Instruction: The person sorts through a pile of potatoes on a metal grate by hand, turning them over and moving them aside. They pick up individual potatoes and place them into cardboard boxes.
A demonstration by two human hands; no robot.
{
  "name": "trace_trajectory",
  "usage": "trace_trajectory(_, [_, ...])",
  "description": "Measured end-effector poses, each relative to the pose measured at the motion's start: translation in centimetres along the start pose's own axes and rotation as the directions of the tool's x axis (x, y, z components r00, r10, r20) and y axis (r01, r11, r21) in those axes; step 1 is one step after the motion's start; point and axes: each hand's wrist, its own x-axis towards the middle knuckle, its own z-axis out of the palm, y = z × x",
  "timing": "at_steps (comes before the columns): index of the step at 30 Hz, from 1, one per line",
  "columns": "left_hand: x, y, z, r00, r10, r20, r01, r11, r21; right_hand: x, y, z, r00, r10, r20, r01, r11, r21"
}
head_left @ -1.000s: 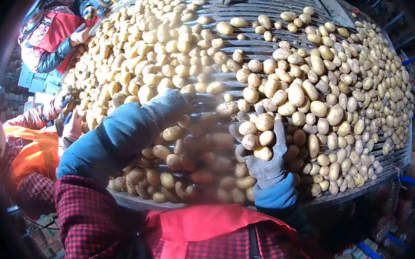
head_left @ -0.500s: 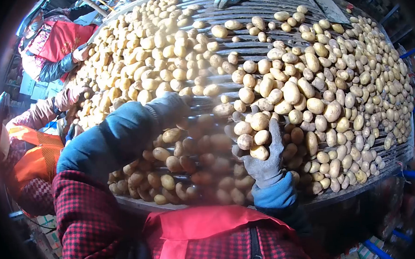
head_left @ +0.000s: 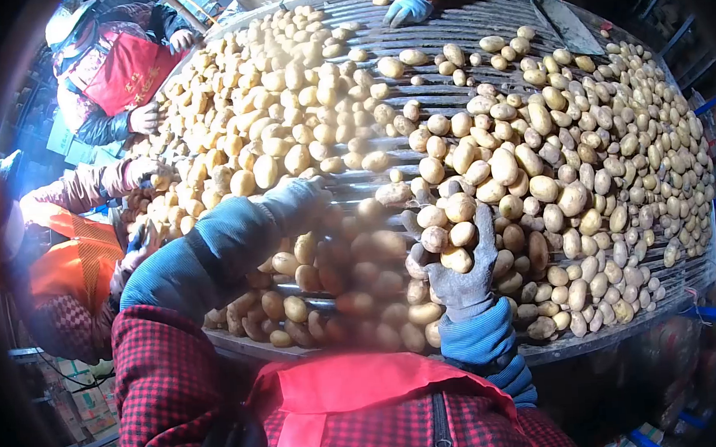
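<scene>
Potatoes (head_left: 548,122) lie spread over a slatted metal table (head_left: 362,28). My right hand (head_left: 464,274), in a grey glove with a blue ribbed cuff, has its fingers spread around several potatoes (head_left: 454,222) at the front middle. Those potatoes sit between thumb and fingers, against the other potatoes. My left hand (head_left: 307,198), in a light grey glove, reaches over the potatoes left of the middle. A blurred haze covers its fingertips, so what they touch is hidden.
A person in a red apron (head_left: 123,74) and another in an orange vest (head_left: 73,257) have their hands on potatoes at the left. Across the table is another person's blue glove (head_left: 407,10). A flat metal plate (head_left: 566,26) lies at the back right.
The whole view has shifted slightly. My right hand still cups the potatoes. The hand of the person in the red apron and the blue glove across the table have changed pose a little.
</scene>
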Motion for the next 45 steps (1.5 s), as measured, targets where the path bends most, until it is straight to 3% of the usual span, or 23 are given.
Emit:
trace_trajectory(3, [-0.5,0.2,-1.4,0.992,-0.058,-0.114,0.033,0.977,-0.209,-0.2,-0.3,0.4,1.000,-0.025,-0.016,0.025,1.000,0.004])
trace_trajectory(4, [-1.0,0.5,-2.0,0.956,-0.004,-0.292,-0.056,0.979,-0.197,-0.1,-0.4,0.3,0.999,-0.032,-0.021,0.032,0.999,-0.019])
trace_trajectory(5, [0.0,0.3,-1.3,0.876,0.016,-0.482,-0.102,0.983,-0.153,0.2,-0.5,0.2,0.996,0.070,-0.053,-0.063,0.991,0.121])
trace_trajectory(6, [0.9,0.3,-1.6,0.857,0.067,-0.512,-0.142,0.984,-0.109,0.5,-0.7,0.0,0.982,0.171,-0.084,-0.143,0.953,0.266])
trace_trajectory(8, [3.8,1.8,-3.1,0.790,0.150,-0.594,-0.237,0.969,-0.070,0.7,-0.6,0.8,0.963,0.193,-0.185,-0.141,0.954,0.264])
trace_trajectory(10, [6.3,3.9,-4.8,0.799,0.294,-0.525,-0.211,0.954,0.212,0.8,-0.7,0.9,0.956,0.197,-0.218,-0.140,0.958,0.250])
trace_trajectory(11, [8.7,5.4,-5.1,0.856,0.340,-0.389,-0.228,0.924,0.306,0.8,-0.7,0.9,0.963,0.194,-0.188,-0.140,0.953,0.267])
trace_trajectory(14, [9.7,6.5,-6.7,0.924,0.341,-0.171,-0.259,0.891,0.373,0.4,-0.6,0.8,0.980,0.138,-0.140,-0.106,0.970,0.219])
trace_trajectory(15, [10.0,6.3,-7.1,0.931,0.355,-0.089,-0.297,0.875,0.384,0.5,0.0,0.8,0.983,0.054,-0.173,-0.040,0.996,0.080])
trace_trajectory(17, [10.5,5.1,-5.3,0.857,0.462,-0.227,-0.304,0.810,0.502,0.5,-0.8,0.6,0.970,0.171,-0.170,-0.131,0.966,0.223])
trace_trajectory(18, [11.1,4.9,-4.6,0.866,0.458,-0.199,-0.300,0.796,0.525,0.5,-0.6,0.8,0.946,0.162,-0.282,-0.132,0.984,0.124])
trace_trajectory(21, [10.8,5.5,-4.6,0.879,0.424,-0.217,-0.255,0.804,0.537,0.7,0.2,1.5,0.953,-0.005,-0.304,-0.060,0.977,-0.205])
trace_trajectory(24, [10.4,5.5,-4.2,0.859,0.415,-0.298,-0.245,0.847,0.472,1.1,-0.6,1.6,0.936,0.168,-0.311,-0.133,0.983,0.130])
trace_trajectory(31, [10.8,6.0,-4.6,0.918,0.325,-0.229,-0.209,0.885,0.417,1.3,-0.5,1.6,0.934,0.135,-0.332,-0.114,0.990,0.083])
trace_trajectory(32, [11.1,6.1,-4.8,0.933,0.282,-0.222,-0.184,0.906,0.381,1.1,-0.5,0.2,0.973,0.160,-0.167,-0.124,0.970,0.208])
trace_trajectory(34, [11.7,5.2,-3.9,0.904,0.326,-0.275,-0.216,0.906,0.363,0.9,0.0,-0.2,0.995,0.062,-0.075,-0.045,0.977,0.210])
trace_trajectory(37, [12.1,4.3,-3.2,0.856,0.400,-0.327,-0.264,0.882,0.390,0.9,0.0,0.0,0.996,0.038,-0.078,-0.023,0.983,0.182])
trace_trajectory(38, [11.9,4.5,-3.3,0.862,0.380,-0.335,-0.249,0.893,0.374,1.0,0.1,0.6,0.986,0.046,-0.158,-0.035,0.997,0.073])
trace_trajectory(39, [11.8,4.6,-3.4,0.867,0.360,-0.344,-0.233,0.904,0.358,1.2,0.1,0.4,0.977,0.086,-0.197,-0.071,0.994,0.083])
trace_trajectory(41, [12.4,3.9,-2.3,0.789,0.444,-0.424,-0.266,0.870,0.415,1.3,0.1,0.3,0.968,0.113,-0.223,-0.085,0.988,0.129])
trace_trajectory(42, [12.7,3.5,-1.8,0.745,0.447,-0.495,-0.290,0.885,0.363,1.3,0.2,0.5,0.972,0.099,-0.211,-0.065,0.985,0.162])
trace_trajectory(45, [12.8,2.8,-1.0,0.729,0.357,-0.583,-0.289,0.934,0.210,0.8,0.0,0.7,0.976,0.104,-0.189,-0.072,0.983,0.170])
